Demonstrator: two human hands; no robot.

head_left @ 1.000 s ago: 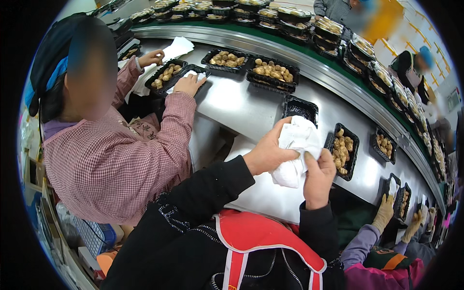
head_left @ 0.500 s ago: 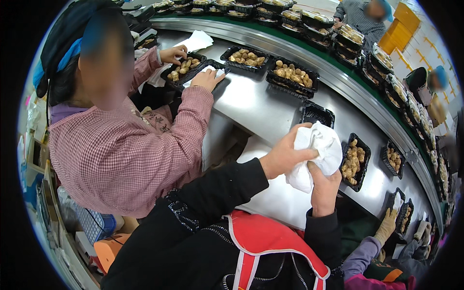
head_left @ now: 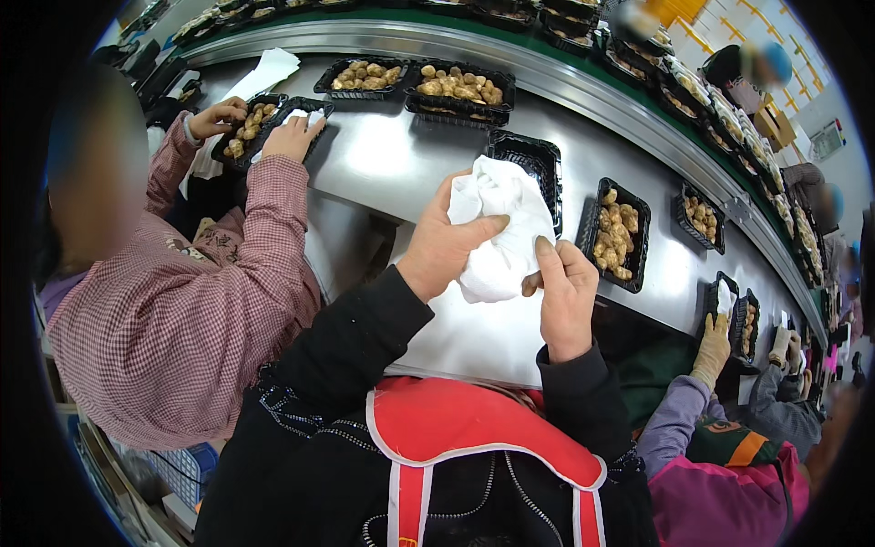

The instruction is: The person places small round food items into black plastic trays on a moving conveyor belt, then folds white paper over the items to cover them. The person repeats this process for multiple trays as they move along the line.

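I see wrinkly white cloth (head_left: 497, 232); left hand (head_left: 439, 244) pinches it; right hand (head_left: 567, 296) bends fingers, touch unclear; black tray (head_left: 544, 164) part hidden.

On the table (head_left: 383, 150), a tray (head_left: 533, 155) lies behind the wad (head_left: 497, 242), trays (head_left: 456, 111) of tubers (head_left: 620, 237) to its left and right; packs (head_left: 734, 128) line the belt (head_left: 383, 13) beyond.

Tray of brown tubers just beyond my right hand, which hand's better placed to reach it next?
Probably the right hand: it is nearer the tray, at the edge of the white cloth, while the left hand, farther off, grips the cloth.
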